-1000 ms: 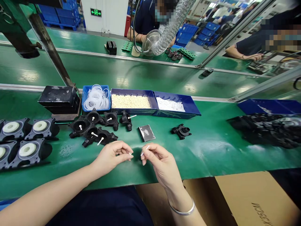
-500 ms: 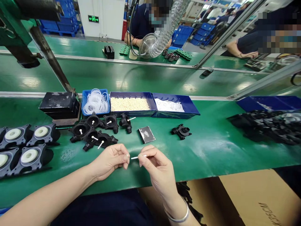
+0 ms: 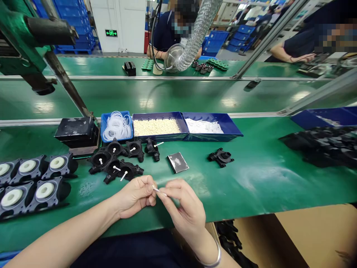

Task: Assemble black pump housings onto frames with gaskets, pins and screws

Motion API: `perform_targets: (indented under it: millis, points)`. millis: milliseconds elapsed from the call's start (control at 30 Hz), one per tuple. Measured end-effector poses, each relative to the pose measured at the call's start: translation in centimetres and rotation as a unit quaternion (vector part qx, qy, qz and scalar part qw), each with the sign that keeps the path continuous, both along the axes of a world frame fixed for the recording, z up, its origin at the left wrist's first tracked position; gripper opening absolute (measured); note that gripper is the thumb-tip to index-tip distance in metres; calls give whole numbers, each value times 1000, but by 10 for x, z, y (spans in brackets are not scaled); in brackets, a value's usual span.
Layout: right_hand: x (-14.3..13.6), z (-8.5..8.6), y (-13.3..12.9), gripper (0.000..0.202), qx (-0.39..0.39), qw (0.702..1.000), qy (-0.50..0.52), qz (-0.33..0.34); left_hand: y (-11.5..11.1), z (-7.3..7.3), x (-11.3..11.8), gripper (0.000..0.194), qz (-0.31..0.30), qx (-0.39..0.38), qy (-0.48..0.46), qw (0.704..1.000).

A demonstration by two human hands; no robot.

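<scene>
Pinching a slim white pin (image 3: 156, 189) above the green bench (image 3: 251, 186) in fingertip grips, with the nearly closed left hand (image 3: 139, 195) at one end and the looser, half-curled right hand (image 3: 185, 204) at the other. Too covered to tell whether capped at the left end. Likely light, stiff, smooth enough to slip and thin enough to snap; best taken near the ends. Set against hollow, lugged black housings (image 3: 138, 151), glossy translucent rings (image 3: 118, 125), grainy pale beads (image 3: 156, 127) and a flat, scuffed slab (image 3: 178, 162).
</scene>
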State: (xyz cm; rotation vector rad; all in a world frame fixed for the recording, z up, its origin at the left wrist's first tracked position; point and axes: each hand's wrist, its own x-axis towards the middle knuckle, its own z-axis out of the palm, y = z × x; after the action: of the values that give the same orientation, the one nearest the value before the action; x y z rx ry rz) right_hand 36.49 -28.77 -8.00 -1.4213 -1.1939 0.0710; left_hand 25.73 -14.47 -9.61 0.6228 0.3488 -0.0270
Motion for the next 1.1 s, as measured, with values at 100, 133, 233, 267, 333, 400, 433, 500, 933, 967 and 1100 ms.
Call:
perform_targets:
  millis: [100,133,233,267,333,400,433,500,933,967,1100]
  points:
    - [1,-6,-7,48,-4,995,-93,27,-2,-2,0,38,-4,-13,23,1000]
    - [2,-9,-8,51,-2,993,-114,33,-3,-2,-1,39,-9,-17,30,999]
    - [0,-18,-12,55,4,992,-120,36,-7,-4,-1,44,-23,-27,45,998]
    - [-1,-20,-12,53,0,995,-100,32,-8,-4,-1,46,-20,-22,48,998]
    - [-3,-22,-12,43,-26,999,-32,17,-9,-3,0,46,15,17,46,999]
    - [-5,-22,-12,25,-82,994,77,14,-8,-2,0,43,63,99,29,993]
    - [-6,-22,-12,15,-118,982,143,26,-8,-1,0,40,83,159,17,984]
    - [-7,-22,-13,8,-181,942,272,81,-7,1,-1,32,103,301,-9,948]
    - [197,-21,-57,45,-103,890,384,-221,-9,-4,-4,54,-58,553,-64,829]
    - [201,-25,-60,47,-127,889,387,-209,-9,-4,-5,55,-60,581,-75,808]
    - [168,-25,-70,38,-175,901,358,-171,-12,-4,-8,69,-70,678,-105,724]
